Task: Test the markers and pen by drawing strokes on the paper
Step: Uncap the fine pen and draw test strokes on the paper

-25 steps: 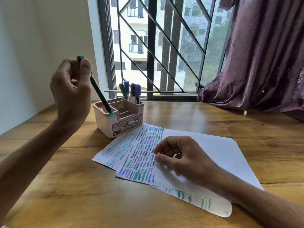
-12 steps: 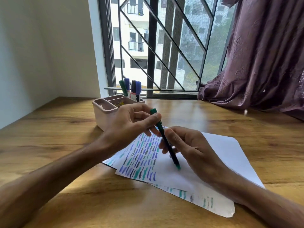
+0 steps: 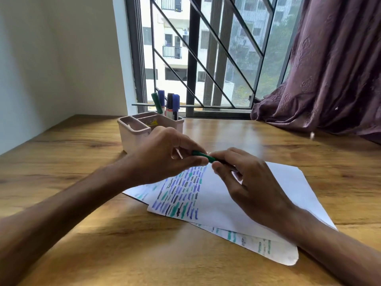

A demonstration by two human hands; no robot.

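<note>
Above the paper [image 3: 216, 203], mid-counter [image 3: 82, 153], the green pen [image 3: 203, 155] lies near-horizontal, long axis left-right, bridging both hands. Left hand [image 3: 162, 155] pinches its left end; right hand [image 3: 251, 182] grips the barrel. Likely uncapping: pull apart along that axis.

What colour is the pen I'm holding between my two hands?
Green: the pen shows a green barrel in the head view.
</note>
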